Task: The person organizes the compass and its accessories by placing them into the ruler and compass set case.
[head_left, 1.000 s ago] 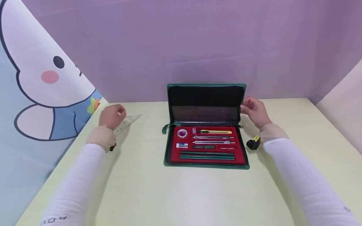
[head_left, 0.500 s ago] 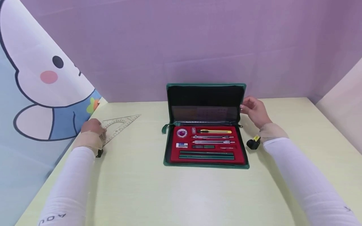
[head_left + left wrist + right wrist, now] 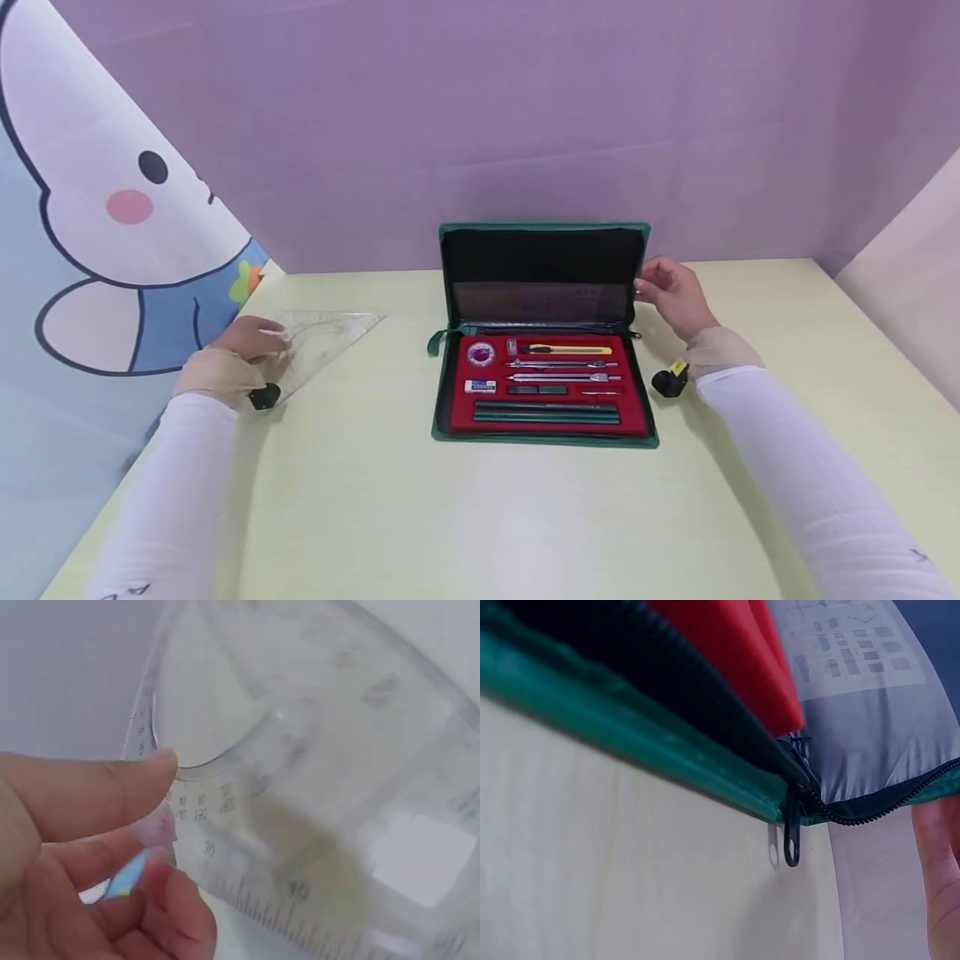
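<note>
Between the thumb and fingers of my left hand (image 3: 247,337), a clear plastic set square (image 3: 330,337) is pinched by its left part. Close up in the left wrist view, the set square (image 3: 300,832) shows scale numbers and a curved protractor cutout. My right hand (image 3: 678,300) holds the right edge of the raised lid (image 3: 543,258) of a green zip case, thumb on the near side. The case's red insert (image 3: 555,437) carries a yellow cutter (image 3: 573,350), compasses (image 3: 566,378), an eraser (image 3: 480,387) and green pencils (image 3: 547,417).
A black zipper pull (image 3: 792,832) hangs at the case's hinge corner. Black wrist cameras sit on both wrists, the right one (image 3: 670,380) beside the case. A purple curtain (image 3: 540,108) backs the pale table (image 3: 480,525).
My left hand has moved left and toward me, then turned so its fingers point right at the set square. The set square now sits at a different angle. The right hand stays at the lid.
</note>
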`<state>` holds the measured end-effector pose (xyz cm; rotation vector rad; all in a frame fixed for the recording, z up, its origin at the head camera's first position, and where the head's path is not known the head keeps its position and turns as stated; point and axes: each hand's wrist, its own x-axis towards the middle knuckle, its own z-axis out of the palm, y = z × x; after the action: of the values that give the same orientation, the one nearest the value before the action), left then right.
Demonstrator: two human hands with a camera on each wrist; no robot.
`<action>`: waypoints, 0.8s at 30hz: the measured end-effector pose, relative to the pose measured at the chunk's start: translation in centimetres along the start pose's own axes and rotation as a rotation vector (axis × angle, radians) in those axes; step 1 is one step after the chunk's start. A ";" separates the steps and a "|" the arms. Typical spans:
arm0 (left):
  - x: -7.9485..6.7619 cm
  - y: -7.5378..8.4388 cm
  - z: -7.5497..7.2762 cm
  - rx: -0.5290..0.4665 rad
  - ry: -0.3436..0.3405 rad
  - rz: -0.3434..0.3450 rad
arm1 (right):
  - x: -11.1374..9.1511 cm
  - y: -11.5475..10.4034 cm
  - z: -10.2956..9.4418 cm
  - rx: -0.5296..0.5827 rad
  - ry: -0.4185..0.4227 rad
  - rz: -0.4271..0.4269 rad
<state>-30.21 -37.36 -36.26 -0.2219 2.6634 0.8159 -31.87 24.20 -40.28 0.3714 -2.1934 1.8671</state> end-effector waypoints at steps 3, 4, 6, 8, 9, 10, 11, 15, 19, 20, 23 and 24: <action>-1.7 1.3 0.3 -0.070 0.007 0.102 | 0.0 0.0 0.1 -0.010 0.001 -0.001; -2.2 1.8 0.3 -0.094 0.012 0.134 | 0.0 0.0 0.1 -0.012 0.003 -0.001; -3.1 3.0 0.3 -0.100 0.012 0.195 | 0.0 -0.1 0.1 -0.011 0.005 -0.001; -3.9 4.1 0.3 -0.083 0.031 0.239 | 0.0 -0.1 0.0 -0.008 0.007 -0.005; -4.4 4.7 0.3 -0.071 0.048 0.258 | 0.0 -0.1 0.0 -0.006 0.009 -0.008; -4.7 5.3 0.3 -0.054 0.074 0.280 | 0.0 -0.1 0.0 -0.007 0.012 -0.009; -5.0 5.9 0.3 -0.036 0.111 0.302 | 0.0 0.0 -0.1 -0.006 0.013 -0.010; -6.1 8.2 0.7 -0.016 0.372 0.408 | -0.1 -0.2 -0.1 -0.011 0.025 -0.006; -6.4 10.4 1.7 -0.087 0.710 0.516 | -0.2 -0.4 -0.1 -0.021 0.035 0.001; -6.4 11.0 2.0 -0.136 0.771 0.538 | -0.2 -0.4 0.0 -0.027 0.036 0.003; -6.2 12.7 3.1 -0.358 0.841 0.594 | -0.4 -0.4 0.0 -0.039 0.036 0.008; -6.2 13.3 3.5 -0.452 0.836 0.621 | -0.4 -0.4 0.0 -0.043 0.036 0.010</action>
<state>-26.78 -24.17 -29.92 0.2390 3.3108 1.8670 -31.35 24.16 -40.02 0.3169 -2.2121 1.8139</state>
